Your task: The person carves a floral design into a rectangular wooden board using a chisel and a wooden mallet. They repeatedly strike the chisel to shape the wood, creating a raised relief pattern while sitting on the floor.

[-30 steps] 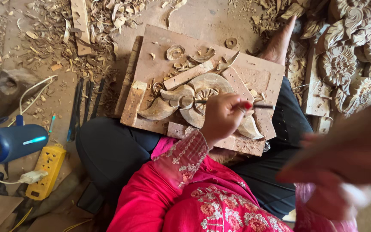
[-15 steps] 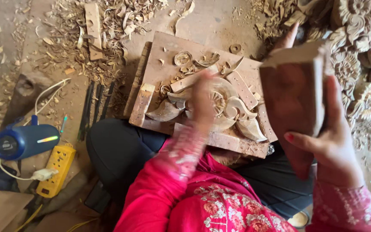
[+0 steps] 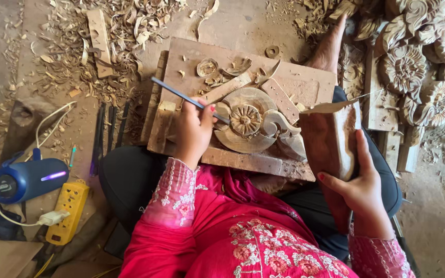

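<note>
Your left hand [image 3: 192, 131] clamps slim chisel [image 3: 189, 99], tip on carved wooden flower [image 3: 246, 119] atop board [image 3: 191, 56] across lap. Your right hand [image 3: 362, 189] grips reddish wooden mallet block [image 3: 330, 141]. Yellow power strip [image 3: 68, 211] far left.

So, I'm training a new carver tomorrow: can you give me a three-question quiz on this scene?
1. True or false: the left hand holds a thin chisel whose tip meets the flower carving.
2. What does the right hand grip?
A. a saw
B. a wooden mallet
C. a brush
3. Which thing lies nearer the yellow power strip: the blue speaker or the finished rosettes?

Key: 1 true; 2 B; 3 the blue speaker.
</note>
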